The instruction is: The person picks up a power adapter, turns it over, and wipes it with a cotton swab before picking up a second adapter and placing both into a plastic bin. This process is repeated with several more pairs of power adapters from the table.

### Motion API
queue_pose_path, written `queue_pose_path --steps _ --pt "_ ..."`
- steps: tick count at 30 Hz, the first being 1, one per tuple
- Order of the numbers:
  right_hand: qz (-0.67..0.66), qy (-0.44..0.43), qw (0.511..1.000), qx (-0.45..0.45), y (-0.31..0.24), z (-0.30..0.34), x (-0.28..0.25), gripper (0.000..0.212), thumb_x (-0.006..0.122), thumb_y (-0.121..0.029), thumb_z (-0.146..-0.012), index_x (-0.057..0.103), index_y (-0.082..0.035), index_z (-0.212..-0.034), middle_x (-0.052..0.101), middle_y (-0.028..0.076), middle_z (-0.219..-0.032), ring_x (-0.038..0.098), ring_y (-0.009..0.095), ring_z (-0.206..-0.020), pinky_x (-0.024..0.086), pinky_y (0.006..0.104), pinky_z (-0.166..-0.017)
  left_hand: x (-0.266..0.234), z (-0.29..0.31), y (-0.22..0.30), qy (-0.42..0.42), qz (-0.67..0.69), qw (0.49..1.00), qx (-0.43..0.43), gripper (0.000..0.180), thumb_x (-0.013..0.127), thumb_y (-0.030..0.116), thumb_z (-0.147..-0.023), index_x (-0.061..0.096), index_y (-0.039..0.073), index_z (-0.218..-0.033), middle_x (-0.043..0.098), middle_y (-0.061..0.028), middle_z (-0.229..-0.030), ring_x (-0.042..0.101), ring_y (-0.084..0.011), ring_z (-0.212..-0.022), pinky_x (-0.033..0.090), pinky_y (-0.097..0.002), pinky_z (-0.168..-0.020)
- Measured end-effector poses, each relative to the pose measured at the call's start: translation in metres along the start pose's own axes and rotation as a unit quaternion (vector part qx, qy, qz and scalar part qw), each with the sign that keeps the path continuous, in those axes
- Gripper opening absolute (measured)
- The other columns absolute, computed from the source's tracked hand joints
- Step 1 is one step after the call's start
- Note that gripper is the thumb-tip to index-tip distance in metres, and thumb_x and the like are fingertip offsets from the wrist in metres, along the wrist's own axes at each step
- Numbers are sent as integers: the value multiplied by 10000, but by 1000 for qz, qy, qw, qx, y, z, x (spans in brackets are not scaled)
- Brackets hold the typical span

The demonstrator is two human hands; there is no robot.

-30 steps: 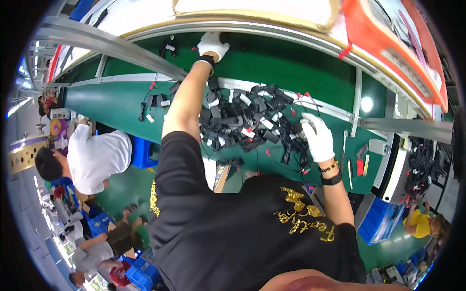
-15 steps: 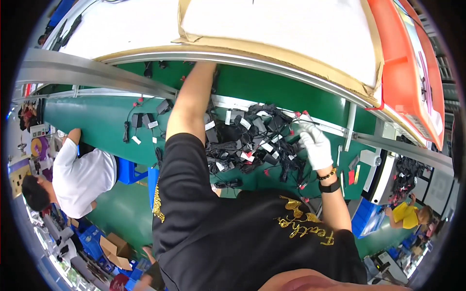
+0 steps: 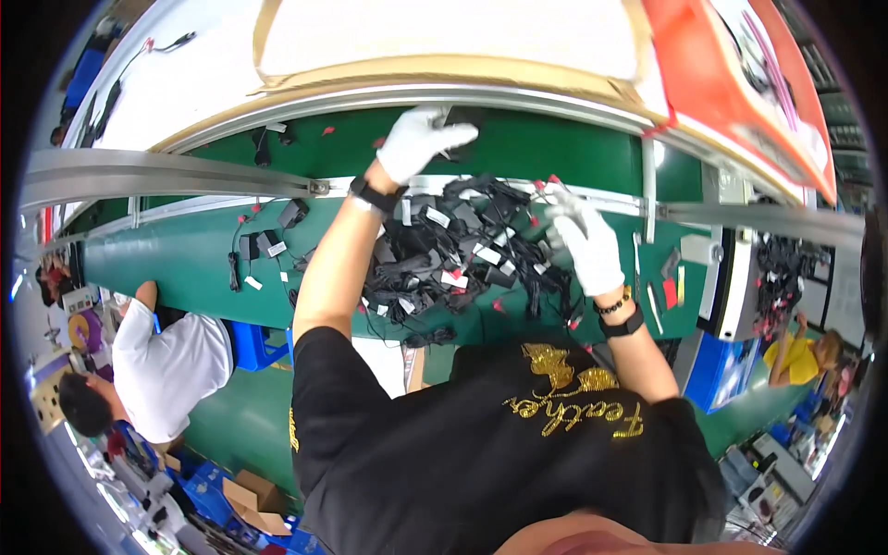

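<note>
One adapter pile on bench, too tangled to count; left hand beyond its far edge; right hand at its right side; cannot tell either grip; three adapters apart, leftward.

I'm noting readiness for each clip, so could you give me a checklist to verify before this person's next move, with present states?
1. Left hand and right hand both in white gloves: ok.
2. Left hand free of any item: cannot tell; its grip is unclear.
3. Right hand clear of the pile of black adapters: cannot tell; it is at the pile's right edge.
4. Cords in the pile lying separately: not ok; they overlap.
5. Red piece apart from the pile: ok, to its right.
6. Co-worker in white away from the pile: ok, off left.
</note>
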State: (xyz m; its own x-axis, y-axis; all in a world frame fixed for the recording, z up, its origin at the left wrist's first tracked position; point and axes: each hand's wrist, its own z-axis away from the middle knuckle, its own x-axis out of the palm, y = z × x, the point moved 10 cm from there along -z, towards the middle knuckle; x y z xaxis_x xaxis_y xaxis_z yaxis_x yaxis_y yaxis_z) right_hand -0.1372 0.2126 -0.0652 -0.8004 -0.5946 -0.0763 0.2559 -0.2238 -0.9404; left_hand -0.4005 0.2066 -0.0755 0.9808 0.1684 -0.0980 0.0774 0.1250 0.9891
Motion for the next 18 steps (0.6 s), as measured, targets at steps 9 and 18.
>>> queue_pose_path --steps 9,18 --pt "21 23 971 -236 -111 67 -4 736 747 -164 -775 380 -15 -1396 579 185 -1220 618 137 -962 506 255 -795 160 125 80 -116 569 814 24 566 563 427 -895 493 -9 -1248 589 -152 -1165 578 -277 -1070 463 -430 -944" --pt "184 64 924 -330 -129 146 -58 679 794 -209 -717 478 -26 -1290 618 129 -1123 651 185 -857 516 281 -767 257 161 82 -62 724 682 -89 627 294 658 -913 525 84 -1014 571 -135 -950 560 -305 -835 475 -485 -750"
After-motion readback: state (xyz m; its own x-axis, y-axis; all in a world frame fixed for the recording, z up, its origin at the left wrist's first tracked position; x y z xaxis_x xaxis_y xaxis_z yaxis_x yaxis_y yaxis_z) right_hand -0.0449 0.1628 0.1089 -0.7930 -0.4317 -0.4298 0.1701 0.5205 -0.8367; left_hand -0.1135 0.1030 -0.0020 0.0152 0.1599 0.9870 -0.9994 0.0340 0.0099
